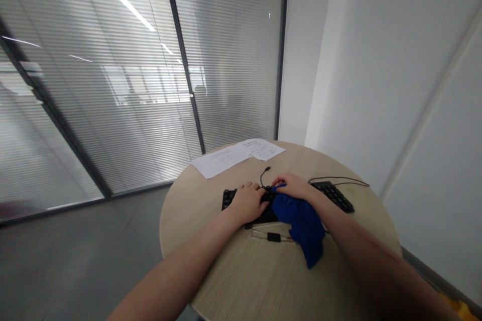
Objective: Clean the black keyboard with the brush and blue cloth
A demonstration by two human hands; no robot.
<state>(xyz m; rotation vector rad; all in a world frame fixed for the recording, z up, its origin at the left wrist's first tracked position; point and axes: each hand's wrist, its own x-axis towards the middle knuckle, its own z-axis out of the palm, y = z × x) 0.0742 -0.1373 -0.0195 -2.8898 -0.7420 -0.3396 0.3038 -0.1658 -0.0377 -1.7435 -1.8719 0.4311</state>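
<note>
A black keyboard [265, 216] lies on the round wooden table. My left hand [246, 201] rests on its left part, fingers spread over the keys. My right hand [291, 185] is at the far edge of the keyboard, fingers closed on a blue cloth [301, 220]. The cloth covers the keyboard's right part and drapes over the near edge onto the table. Just in front of the keyboard lies a small clear tool with a black middle [274, 236]; its right end is under the cloth.
A black number pad [335, 195] with a cable [348, 179] lies to the right, beside my right forearm. Behind the keyboard is a short black cable end [267, 169]. Printed papers [226, 158] lie at the table's far edge [176, 195]. A glass partition [233, 60] stands behind.
</note>
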